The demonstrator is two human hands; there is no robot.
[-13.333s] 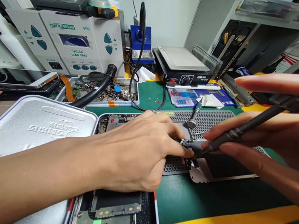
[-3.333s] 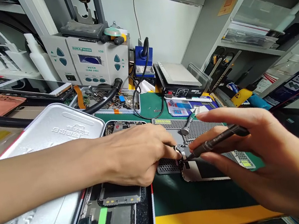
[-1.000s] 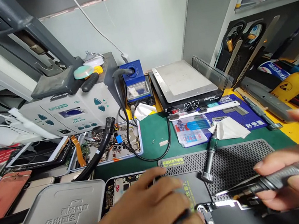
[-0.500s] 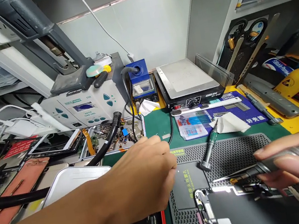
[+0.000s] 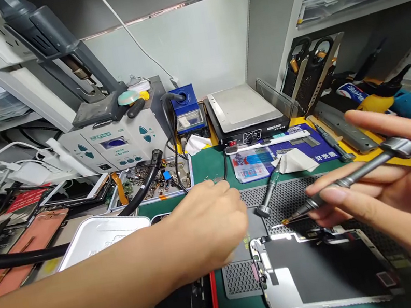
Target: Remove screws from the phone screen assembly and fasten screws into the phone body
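My left hand (image 5: 216,220) is closed in a fist above the left end of the grey honeycomb mat (image 5: 242,278). Its fingertips face away, so anything inside them is hidden. In my right hand (image 5: 401,195), thumb and fingers pinch a grey screwdriver (image 5: 367,166), its capped end up to the right. The driver's tip points left over the mat, with a thin pale sliver at it that I cannot make out. Below lies a phone screen assembly (image 5: 320,271), black backing up, with small parts along its upper edge. A second screwdriver (image 5: 272,190) with a green collar rests on the mat.
An opened phone housing with a red edge (image 5: 216,304) lies under my left forearm, near a white tray (image 5: 101,234). Behind stand a hot-air station (image 5: 117,142), a soldering iron stand (image 5: 184,106) and a heating plate (image 5: 245,108). A black hose (image 5: 144,188) crosses the left side.
The view has shifted, showing more of the screen assembly. My right hand has come further into view with the screwdriver, whose capped end now shows. My left hand stays closed.
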